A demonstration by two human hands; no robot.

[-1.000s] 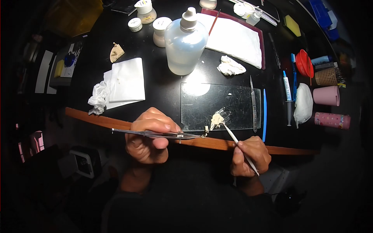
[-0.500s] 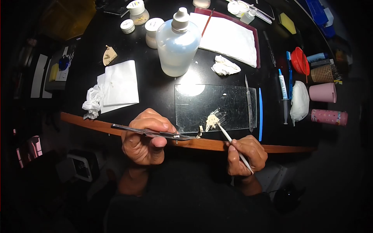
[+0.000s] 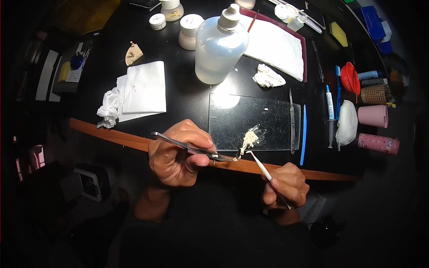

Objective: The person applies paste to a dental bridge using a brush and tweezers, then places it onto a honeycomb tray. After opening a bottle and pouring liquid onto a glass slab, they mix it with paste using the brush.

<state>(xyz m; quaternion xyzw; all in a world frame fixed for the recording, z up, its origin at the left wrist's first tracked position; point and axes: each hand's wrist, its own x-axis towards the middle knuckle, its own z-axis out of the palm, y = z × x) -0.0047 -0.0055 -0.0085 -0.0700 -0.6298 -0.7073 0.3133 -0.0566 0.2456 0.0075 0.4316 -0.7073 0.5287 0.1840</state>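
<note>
The silvery tweezers (image 3: 192,148) sit beside a cream paste (image 3: 248,139) on a clear, scratched glass slab (image 3: 263,117). The brush handle (image 3: 260,166) is white. At one o'clock hangs a red funnel (image 3: 350,77); at three, a plain pink cup (image 3: 372,115) and a pink, perhaps dotted tube (image 3: 378,143). The table (image 3: 187,96) is black, edged brown.

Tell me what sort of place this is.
Likely a dental lab bench: a glass mixing slab bearing cream paste, a squeeze bottle of liquid, small powder jars, and the left hand holding tweezers.
</note>
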